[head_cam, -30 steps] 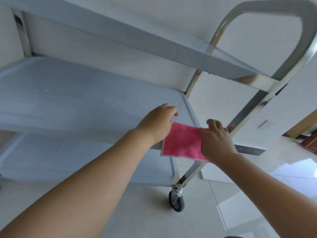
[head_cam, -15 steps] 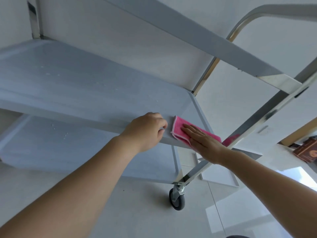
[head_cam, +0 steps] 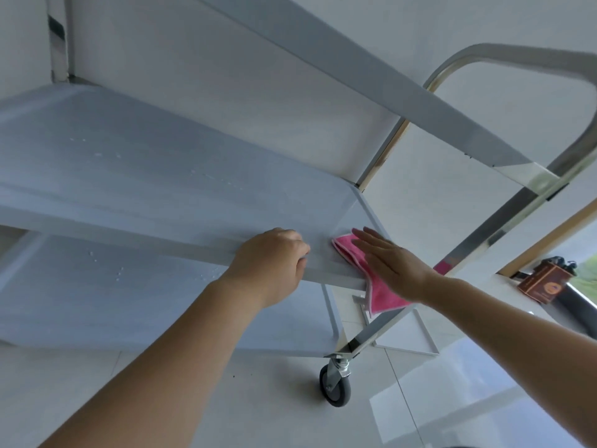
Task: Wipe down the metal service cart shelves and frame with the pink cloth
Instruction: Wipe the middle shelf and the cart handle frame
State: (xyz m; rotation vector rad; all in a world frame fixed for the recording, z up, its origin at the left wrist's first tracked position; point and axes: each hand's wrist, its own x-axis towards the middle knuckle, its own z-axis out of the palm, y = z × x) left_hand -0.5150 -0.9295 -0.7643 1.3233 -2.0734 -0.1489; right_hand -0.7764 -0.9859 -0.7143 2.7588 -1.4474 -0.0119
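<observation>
The metal service cart has a middle shelf [head_cam: 155,176], a lower shelf [head_cam: 97,302] and a top shelf edge [head_cam: 371,85] running overhead. The pink cloth [head_cam: 349,250] lies over the middle shelf's front right corner, with part of it hanging below the rim. My right hand [head_cam: 391,263] presses flat on the cloth with straight fingers. My left hand [head_cam: 274,257] grips the shelf's front rim just left of the cloth, fingers curled over the edge.
The shiny frame post [head_cam: 484,240] and curved handle [head_cam: 517,56] rise at the right. A black caster wheel [head_cam: 336,386] stands on the white tiled floor. A brown box [head_cam: 542,282] sits at the far right. Water droplets dot both shelves.
My right hand went from pinching the hanging cloth to pressing it flat on the shelf corner and has slid a little further in. My left hand stays on the rim.
</observation>
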